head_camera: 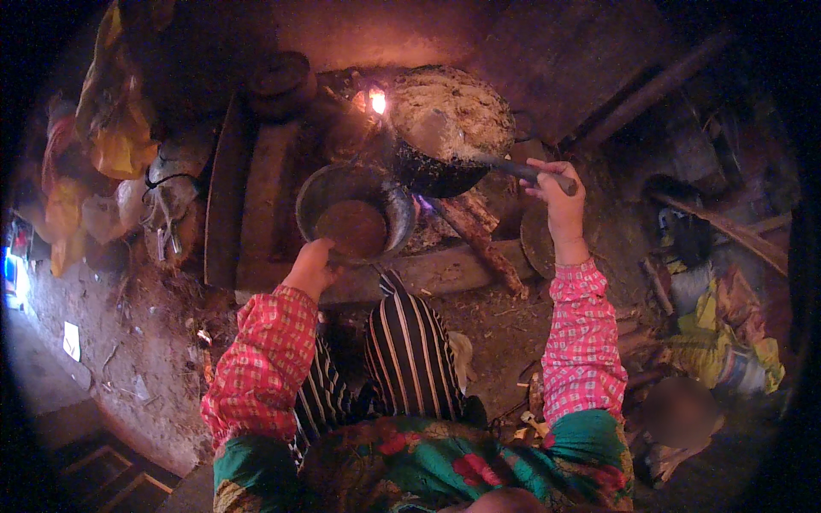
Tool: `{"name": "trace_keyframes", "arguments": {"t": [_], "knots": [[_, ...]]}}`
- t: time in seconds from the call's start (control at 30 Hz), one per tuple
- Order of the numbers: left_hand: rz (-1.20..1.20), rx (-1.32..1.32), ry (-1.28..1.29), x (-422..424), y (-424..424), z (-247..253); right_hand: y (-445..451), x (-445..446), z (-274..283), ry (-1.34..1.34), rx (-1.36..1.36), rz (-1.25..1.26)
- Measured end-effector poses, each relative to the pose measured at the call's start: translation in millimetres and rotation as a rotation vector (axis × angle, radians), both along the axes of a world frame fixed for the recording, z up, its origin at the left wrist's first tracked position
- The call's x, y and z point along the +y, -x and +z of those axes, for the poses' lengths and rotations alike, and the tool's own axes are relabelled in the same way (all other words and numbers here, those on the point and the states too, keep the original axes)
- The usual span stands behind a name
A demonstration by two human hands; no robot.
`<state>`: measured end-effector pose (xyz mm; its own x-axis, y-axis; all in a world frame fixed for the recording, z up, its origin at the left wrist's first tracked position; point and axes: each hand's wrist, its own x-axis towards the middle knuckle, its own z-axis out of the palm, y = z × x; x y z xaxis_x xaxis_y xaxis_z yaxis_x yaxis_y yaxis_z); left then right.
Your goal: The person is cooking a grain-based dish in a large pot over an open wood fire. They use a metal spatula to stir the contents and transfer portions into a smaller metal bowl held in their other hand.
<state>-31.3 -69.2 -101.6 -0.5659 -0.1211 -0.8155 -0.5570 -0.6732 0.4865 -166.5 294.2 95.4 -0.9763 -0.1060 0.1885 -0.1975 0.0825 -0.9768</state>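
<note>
My left hand (312, 268) grips the near rim of a metal pot (399, 218), which is tilted and has brown liquid (351, 227) inside. In my right hand (559, 192) is the dark handle of a ladle (519, 170). The ladle's far end reaches into a large blackened cooking pot (442, 183), right of the metal pot. Thick, lumpy, light-brown food (442, 96) fills that pot, with a smoother, darker patch (431, 131) on its surface. Whether that patch is the ladle's bowl or liquid, I cannot tell.
Flames (377, 101) burn left of the cooking pot. A firewood log (481, 247) sticks out beneath it, over the hearth's edge (417, 272). Plastic bags (122, 154) hang at left. A dark round vessel (280, 80) stands behind. Yellow sacks (705, 327) and sticks lie at right.
</note>
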Motion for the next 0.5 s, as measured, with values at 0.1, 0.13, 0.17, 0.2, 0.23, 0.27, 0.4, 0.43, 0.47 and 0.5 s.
{"name": "trace_keyframes", "arguments": {"t": [0.1, 0.13, 0.17, 0.2, 0.23, 0.27, 0.4, 0.43, 0.47, 0.5], "knots": [[-0.183, 0.264, 0.162, -6.7, 0.6, -23.2, 2.1, -1.7, -3.2, 0.149, -0.073, -0.054], [-0.364, 0.525, 0.358, -9.9, -1.9, -28.1, 1.5, -2.1, -4.4, 0.170, -0.077, -0.075], [-0.418, 0.489, 0.412, -10.6, -2.2, -31.2, 0.3, -2.4, -4.8, 0.193, -0.078, -0.090], [-0.366, 0.556, 0.365, -11.5, -3.1, -32.2, -1.4, -2.7, -4.7, 0.213, -0.096, -0.124], [-0.192, 0.327, 0.172, -8.7, -1.7, -31.6, -3.2, -3.2, -3.2, 0.233, -0.087, -0.102], [-0.032, 0.169, -0.063, -6.7, -0.6, -28.9, -5.4, -3.1, -0.5, 0.251, -0.091, -0.103], [0.069, 0.071, -0.067, 0.9, 2.3, -8.6, -18.9, -6.1, 20.0, 0.242, -0.040, -0.014], [0.074, 0.070, -0.071, 2.2, 2.2, -3.2, -22.4, -8.4, 26.1, 0.205, -0.030, 0.002], [0.071, 0.072, -0.074, 3.6, 1.9, 1.5, -26.1, -11.0, 32.2, 0.170, -0.021, 0.025], [0.061, 0.082, -0.062, 4.4, 0.6, 5.7, -30.1, -14.9, 37.4, 0.136, -0.011, 0.049]]}}
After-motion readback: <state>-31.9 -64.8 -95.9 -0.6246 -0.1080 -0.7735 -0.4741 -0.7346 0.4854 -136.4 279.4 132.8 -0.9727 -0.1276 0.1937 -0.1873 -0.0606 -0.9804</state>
